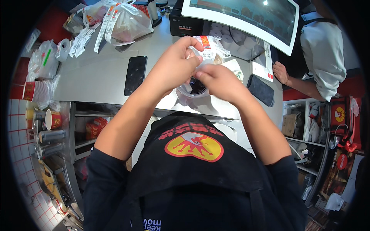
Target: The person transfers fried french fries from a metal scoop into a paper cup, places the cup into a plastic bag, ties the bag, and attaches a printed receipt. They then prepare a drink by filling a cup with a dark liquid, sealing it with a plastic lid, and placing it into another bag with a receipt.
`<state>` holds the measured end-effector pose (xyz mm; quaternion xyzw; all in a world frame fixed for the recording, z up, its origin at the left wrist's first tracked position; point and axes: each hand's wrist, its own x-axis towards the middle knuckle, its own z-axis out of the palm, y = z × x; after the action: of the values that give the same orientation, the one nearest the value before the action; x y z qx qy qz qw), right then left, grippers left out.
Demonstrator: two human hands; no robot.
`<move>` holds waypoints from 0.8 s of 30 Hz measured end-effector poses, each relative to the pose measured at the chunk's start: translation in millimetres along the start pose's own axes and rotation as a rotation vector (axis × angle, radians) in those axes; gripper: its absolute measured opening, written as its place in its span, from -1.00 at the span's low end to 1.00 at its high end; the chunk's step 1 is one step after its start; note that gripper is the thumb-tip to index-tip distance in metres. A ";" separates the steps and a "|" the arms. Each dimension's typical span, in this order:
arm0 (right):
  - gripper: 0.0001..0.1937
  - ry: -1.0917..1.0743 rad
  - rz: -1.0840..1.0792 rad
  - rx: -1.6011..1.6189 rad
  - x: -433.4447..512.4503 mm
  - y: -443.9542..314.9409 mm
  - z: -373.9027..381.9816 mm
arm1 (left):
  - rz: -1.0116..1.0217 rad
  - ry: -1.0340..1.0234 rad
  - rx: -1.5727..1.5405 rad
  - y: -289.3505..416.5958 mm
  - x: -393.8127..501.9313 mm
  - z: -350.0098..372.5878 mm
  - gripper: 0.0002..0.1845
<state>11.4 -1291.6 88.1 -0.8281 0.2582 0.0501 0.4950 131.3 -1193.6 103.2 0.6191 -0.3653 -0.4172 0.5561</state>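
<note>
Both of my hands meet over a translucent plastic bag (pixel 186 96) near the counter's front edge. My left hand (pixel 185 59) pinches the bag's gathered top with curled fingers. Close beside it, my right hand (pixel 216 79) grips the same plastic between thumb and forefinger. A dark round container (pixel 197 88) shows through the bag under my hands. Just behind them stands another white plastic bag (pixel 212 52) with a printed receipt on it; my fingers cover part of it. A folded white paper item (pixel 233 68) lies to its right.
A black phone (pixel 135 75) lies left on the metal counter (pixel 95 78). Tied bags (pixel 130 24) and receipt strips stand back left. Behind are a black printer (pixel 185 24), a monitor (pixel 245 14) and paper rolls (pixel 227 40). A dark folded cloth (pixel 260 90) and a co-worker's hand (pixel 280 72) are at right.
</note>
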 end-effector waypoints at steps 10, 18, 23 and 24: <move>-0.78 -0.059 0.144 1.162 -13.7 -17.6 -10.5 | 0.397 0.062 0.240 -1.2 -18.4 6.9 -0.67; -0.78 -0.248 0.028 0.533 -12.9 -34.1 -25.0 | -0.366 0.178 -0.533 -123.4 -14.7 -26.4 -0.40; -0.70 -0.291 -0.015 0.428 -19.1 -48.1 -42.0 | -0.361 -0.315 -1.229 -136.8 -21.9 0.2 -0.20; -0.71 -0.275 -0.031 0.423 -18.4 -47.6 -42.8 | -0.355 -0.376 -1.338 -133.9 -22.0 5.2 -0.19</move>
<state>10.9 -1302.8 153.7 -0.6953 0.1807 0.0994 0.6884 116.5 -1160.0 -27.6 0.1131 -0.0145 -0.7353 0.6680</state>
